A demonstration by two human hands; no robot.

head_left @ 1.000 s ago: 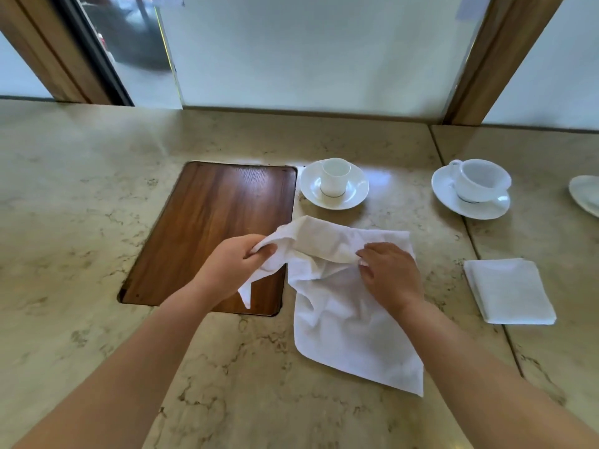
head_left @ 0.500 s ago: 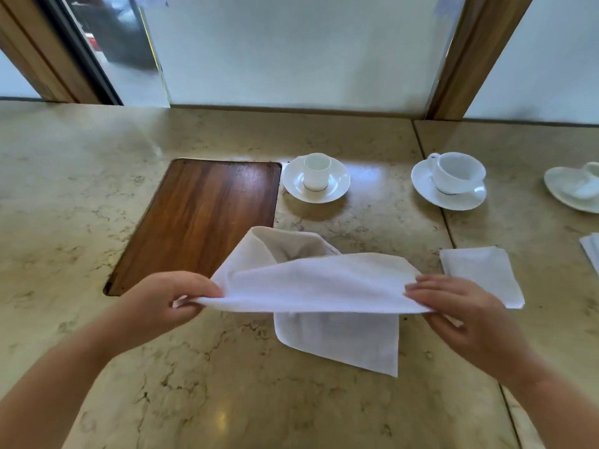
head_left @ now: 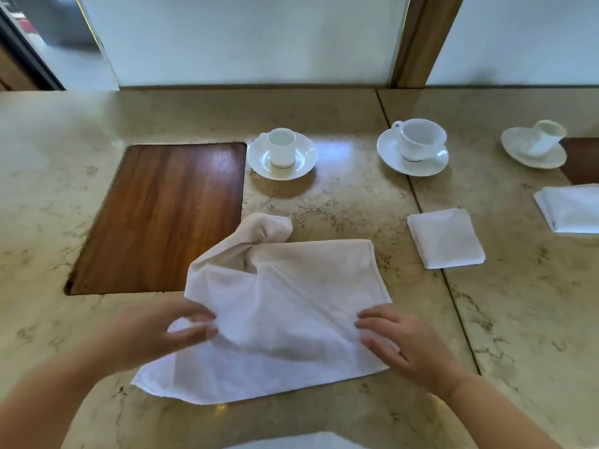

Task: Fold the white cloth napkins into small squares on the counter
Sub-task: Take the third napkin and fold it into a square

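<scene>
Item, nearest: left hand (head_left: pixel 155 332), fingers (head_left: pixel 197 333) pinching a corner of the white cloth napkin (head_left: pixel 275 319) at its left edge, though blur hides the exact hold. Right hand (head_left: pixel 402 341), fingers (head_left: pixel 372 320) fairly straight and laid on the napkin's right edge; whether the thumb pinches underneath cannot be told. The napkin lies on the marble desk (head_left: pixel 324 422) between both hands, roughly doubled over, its far left part bunched up and overlapping the inset wooden board (head_left: pixel 162 215). Step judged in hand: the first fold, not yet squared. The next move calls for shaking out the bunched corner, matching edges and smoothing flat before folding smaller. Further right: one folded napkin square (head_left: pixel 445 238), another folded napkin (head_left: pixel 570 207) at the frame edge. Farthest: three white cups on saucers (head_left: pixel 282 155) (head_left: pixel 415 147) (head_left: pixel 534 147).
</scene>
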